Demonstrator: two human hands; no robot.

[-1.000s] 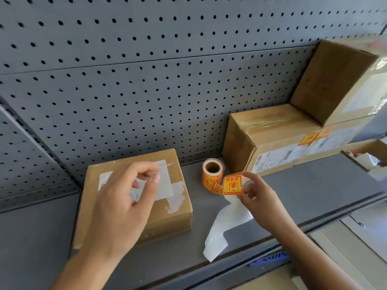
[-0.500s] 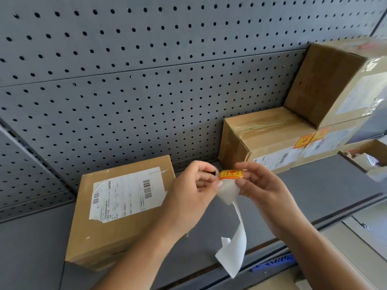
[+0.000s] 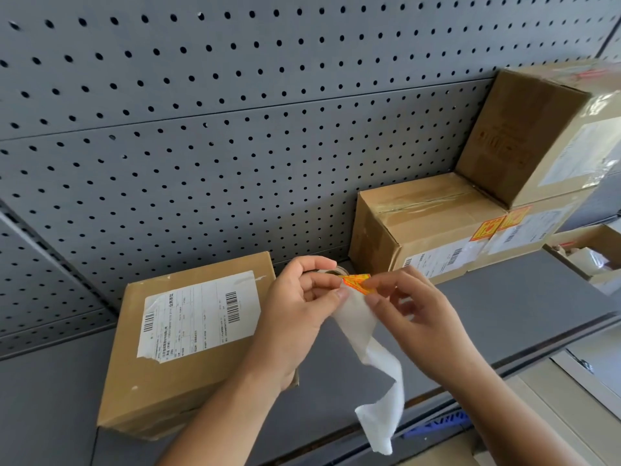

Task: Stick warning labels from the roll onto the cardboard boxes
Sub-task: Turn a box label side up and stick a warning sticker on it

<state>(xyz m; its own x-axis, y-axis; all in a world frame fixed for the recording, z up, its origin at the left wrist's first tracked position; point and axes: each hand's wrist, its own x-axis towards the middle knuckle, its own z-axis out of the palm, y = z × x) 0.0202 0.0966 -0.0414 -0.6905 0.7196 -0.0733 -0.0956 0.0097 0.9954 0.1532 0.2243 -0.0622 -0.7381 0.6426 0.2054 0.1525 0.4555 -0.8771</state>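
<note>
Step in hand: We judge this to be the peeling step. One warning label (image 3: 356,283) is being parted from the backing strip (image 3: 371,344), in the air above the shelf (image 3: 504,314).
Left hand grip: The left hand (image 3: 299,311) pinches the strip between thumb and forefinger, right at the label.
Right hand grip: The right hand (image 3: 413,314) pinches the label's far edge with its fingertips. The remaining fingers are loosely spread.
Roll: The roll (image 3: 332,272) stands on the shelf behind the left hand. Only a sliver of its top shows.
Backing strip: It hangs bare and white from the pinch point, down past the shelf's front edge.
Work done: The middle box (image 3: 426,223) carries an orange label (image 3: 484,230) at its upper front edge, with a second one just beside it. We cannot tell whether the second sits on the same box. The stacked box (image 3: 537,136), tilted on top, shows a red mark near its top corner; we cannot identify it.
Work left: The flat box (image 3: 188,364) shows only a white shipping label (image 3: 201,314) and no orange label on its visible faces. We judge it the likely next target.
Containers: The open box (image 3: 571,238) at the right edge holds something pale in clear wrap, which we cannot identify. The other three boxes are closed, so their contents are hidden.
</note>
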